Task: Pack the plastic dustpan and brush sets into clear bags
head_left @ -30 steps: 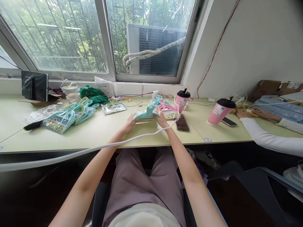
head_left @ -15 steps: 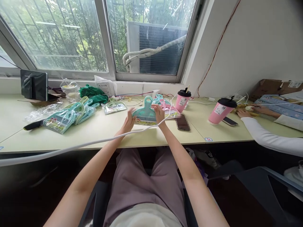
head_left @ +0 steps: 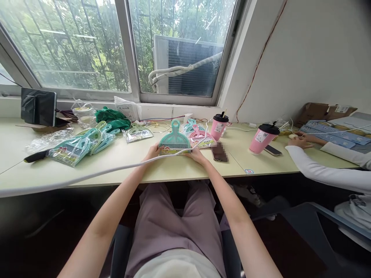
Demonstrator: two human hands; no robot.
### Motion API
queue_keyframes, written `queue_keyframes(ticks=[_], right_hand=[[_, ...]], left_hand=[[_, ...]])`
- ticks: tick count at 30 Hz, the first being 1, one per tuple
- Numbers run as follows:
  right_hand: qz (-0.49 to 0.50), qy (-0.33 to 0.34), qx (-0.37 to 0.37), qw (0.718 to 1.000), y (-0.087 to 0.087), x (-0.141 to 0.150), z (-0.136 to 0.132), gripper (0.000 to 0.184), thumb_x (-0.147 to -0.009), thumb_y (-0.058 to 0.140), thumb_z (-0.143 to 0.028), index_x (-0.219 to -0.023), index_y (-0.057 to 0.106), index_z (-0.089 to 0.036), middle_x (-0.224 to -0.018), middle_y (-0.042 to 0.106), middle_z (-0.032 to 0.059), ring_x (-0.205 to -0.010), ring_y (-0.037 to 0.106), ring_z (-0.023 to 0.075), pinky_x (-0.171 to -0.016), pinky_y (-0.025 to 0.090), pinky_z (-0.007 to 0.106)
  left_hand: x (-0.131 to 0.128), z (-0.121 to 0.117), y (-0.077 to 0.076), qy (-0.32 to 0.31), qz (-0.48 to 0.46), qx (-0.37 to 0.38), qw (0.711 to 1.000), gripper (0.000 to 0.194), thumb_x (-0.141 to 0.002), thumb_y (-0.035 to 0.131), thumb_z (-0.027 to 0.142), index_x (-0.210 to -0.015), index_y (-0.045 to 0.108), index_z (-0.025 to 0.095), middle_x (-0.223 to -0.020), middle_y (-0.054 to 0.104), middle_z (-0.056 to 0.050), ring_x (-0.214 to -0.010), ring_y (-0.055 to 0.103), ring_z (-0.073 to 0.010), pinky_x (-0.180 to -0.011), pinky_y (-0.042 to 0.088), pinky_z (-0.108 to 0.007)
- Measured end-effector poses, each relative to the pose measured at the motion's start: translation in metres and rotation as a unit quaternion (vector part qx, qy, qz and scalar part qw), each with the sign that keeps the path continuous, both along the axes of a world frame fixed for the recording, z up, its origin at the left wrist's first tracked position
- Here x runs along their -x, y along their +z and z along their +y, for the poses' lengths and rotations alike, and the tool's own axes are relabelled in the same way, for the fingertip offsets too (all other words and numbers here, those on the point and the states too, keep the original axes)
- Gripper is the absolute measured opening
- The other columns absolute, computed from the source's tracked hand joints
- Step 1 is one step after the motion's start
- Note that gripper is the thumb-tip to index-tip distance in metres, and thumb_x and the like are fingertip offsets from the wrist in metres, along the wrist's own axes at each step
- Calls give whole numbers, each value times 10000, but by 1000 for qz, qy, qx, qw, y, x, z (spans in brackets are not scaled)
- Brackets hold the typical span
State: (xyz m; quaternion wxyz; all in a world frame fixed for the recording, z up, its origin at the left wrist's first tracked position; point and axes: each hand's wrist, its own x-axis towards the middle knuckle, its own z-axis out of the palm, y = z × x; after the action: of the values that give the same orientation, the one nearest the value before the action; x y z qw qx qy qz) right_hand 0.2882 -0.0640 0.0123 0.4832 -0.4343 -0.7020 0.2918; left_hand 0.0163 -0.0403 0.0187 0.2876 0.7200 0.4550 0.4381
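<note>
Teal dustpan set point(head_left: 175, 139) at centre of frame, handle with its hole pointing to the top, bristles and printed label along the lower edge. Left hand point(head_left: 152, 153) clamped on its lower left corner, right hand point(head_left: 198, 155) clamped on its lower right corner; fingers partly hidden. Can't tell if the set touches the table point(head_left: 130, 151) or is held just above it. White cable point(head_left: 95, 174) runs in from the left edge, passing across the set's lower part in view.

Just right of centre: pink dustpan set point(head_left: 200, 135) lying near the right hand, another teal set point(head_left: 191, 126) behind it. Blurred-out phone point(head_left: 219, 153) right of these, pink cup point(head_left: 218, 128) with black lid above the phone. Second pink cup point(head_left: 261, 140) further right, dark phone point(head_left: 273, 150) beside it.

Left of frame: pile of wrapped sets point(head_left: 75, 146) in teal and green, black handle point(head_left: 36, 155) at its left end. Wrapped green set point(head_left: 138, 133) between pile and centre. Green bag point(head_left: 111, 118) behind, tablet point(head_left: 39, 106) at far left.

Right edge: co-worker's hands point(head_left: 300, 143), white sleeves point(head_left: 327, 168), blue boxes point(head_left: 327, 135) behind. Window point(head_left: 87, 50) fills upper left and middle.
</note>
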Motion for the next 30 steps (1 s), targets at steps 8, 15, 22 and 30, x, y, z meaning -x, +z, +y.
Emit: queue_keyframes(ticks=[8, 15, 22, 30], right_hand=[[194, -118, 103, 968, 2, 4, 21, 330, -799, 658, -348, -1060, 611, -152, -952, 713, 79, -783, 665, 196, -727, 602, 385], [93, -350, 64, 930, 32, -44, 21, 454, -902, 429, -322, -1293, 497, -101, -1286, 597, 218, -1118, 620, 293, -912, 540, 476], [-315, -286, -126, 896, 7, -34, 3, 571, -948, 506, -395, -1460, 397, -167, -1574, 307, 209, -1496, 158, 360, -1160, 36, 690], [-478, -96, -93, 868, 2, -36, 23, 613, -951, 373, -96, -1511, 323, -340, -1619, 264, 28, -1500, 226, 271, -1173, 101, 685]], left_hand=[[8, -22, 12, -110, -139, 210, 961, 968, -807, 676, 558, -1538, 168, 178, -1198, 673, -171, -939, 705, -262, -877, 545, -427], [12, -19, 10, -72, -178, 193, 962, 808, -890, 564, 565, -1500, 219, 162, -1250, 654, -202, -865, 729, -222, -887, 559, -413], [12, -20, 9, -72, -119, 185, 973, 578, -891, 546, 547, -1317, 449, 168, -1184, 687, -167, -909, 727, -229, -903, 537, -392], [10, -30, 21, -73, -54, 173, 981, 464, -868, 548, 542, -1149, 588, 176, -1128, 713, -133, -1054, 673, -262, -924, 502, -394]])
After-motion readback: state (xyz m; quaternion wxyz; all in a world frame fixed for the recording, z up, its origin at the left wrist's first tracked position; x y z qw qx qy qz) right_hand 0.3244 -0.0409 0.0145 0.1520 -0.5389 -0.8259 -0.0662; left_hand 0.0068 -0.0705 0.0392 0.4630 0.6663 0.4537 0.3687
